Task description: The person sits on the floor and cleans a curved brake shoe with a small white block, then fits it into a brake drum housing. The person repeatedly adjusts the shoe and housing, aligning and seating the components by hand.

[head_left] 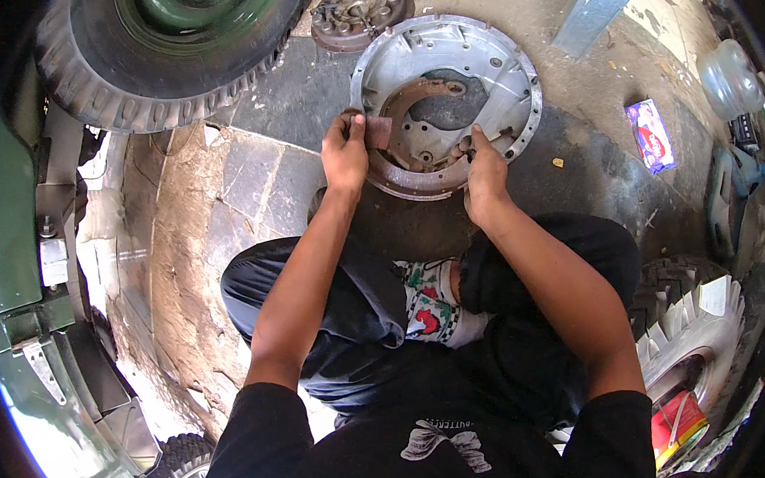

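Left hand [346, 153]: fingers [354, 132] curled shut, pinching a small reddish-brown square of abrasive paper [378, 132], pressed flat against the inner rim of a round grey metal housing [499, 58]. Housing lying flat on the stone floor [254, 187], directly under and ahead of both sets of fingertips, rusty inner ring [399, 109] just right of the left fingers. Right hand [485, 171]: fingers [469, 146] bent and closed over the near inside edge of the same housing, gripping its rusted lip; whether anything small sat inside that grip could not be told. Both hands near each other, the rusty opening between them.

Beyond the left fingertips, well past the housing's far rim: a dark round clutch plate [359, 10] on the ground. Further left of the left fingers: a large tyre on a green wheel [168, 24]. Well right of the right fingers: a blue and white packet [652, 135] on the floor, and a clear plastic bottle [729, 81] beyond it. Below the wrists, toward the body: dark trousers [351, 325] over bent knees
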`<state>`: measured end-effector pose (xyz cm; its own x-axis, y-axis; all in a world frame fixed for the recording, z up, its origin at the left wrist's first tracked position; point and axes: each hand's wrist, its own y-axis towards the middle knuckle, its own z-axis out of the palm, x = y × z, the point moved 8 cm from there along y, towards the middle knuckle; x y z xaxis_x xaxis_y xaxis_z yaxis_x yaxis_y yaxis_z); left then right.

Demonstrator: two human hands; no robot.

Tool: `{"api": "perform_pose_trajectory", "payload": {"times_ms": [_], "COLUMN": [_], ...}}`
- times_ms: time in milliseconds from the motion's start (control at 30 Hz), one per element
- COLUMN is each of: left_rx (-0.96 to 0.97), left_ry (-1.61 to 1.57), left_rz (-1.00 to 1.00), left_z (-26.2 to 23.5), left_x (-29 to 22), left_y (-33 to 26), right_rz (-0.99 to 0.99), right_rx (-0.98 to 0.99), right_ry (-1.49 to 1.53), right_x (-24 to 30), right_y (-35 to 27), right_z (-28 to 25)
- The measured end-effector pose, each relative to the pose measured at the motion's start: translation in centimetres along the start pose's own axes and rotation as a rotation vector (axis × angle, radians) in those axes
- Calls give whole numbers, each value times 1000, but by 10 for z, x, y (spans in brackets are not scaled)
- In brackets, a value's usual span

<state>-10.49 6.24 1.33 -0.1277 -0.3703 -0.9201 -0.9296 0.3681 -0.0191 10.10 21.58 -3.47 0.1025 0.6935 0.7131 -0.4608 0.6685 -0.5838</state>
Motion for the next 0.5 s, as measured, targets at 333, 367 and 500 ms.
{"api": "perform_pose_trajectory", "payload": {"times_ms": [333, 367, 500], "left_rx": [-62, -69, -117], "left_ry": [162, 170, 199], "left_rz": [26, 74, 154], "left_z": [-8, -4, -14], "left_x": [-15, -16, -5], "left_y": [16, 17, 18], "right_rz": [-384, -453, -607], "right_rx": [146, 127, 208], "right_ry": [-736, -796, -1059], "right_x": [18, 17, 28], "right_y": [5, 6, -24], "right_z": [22, 20, 46]}}
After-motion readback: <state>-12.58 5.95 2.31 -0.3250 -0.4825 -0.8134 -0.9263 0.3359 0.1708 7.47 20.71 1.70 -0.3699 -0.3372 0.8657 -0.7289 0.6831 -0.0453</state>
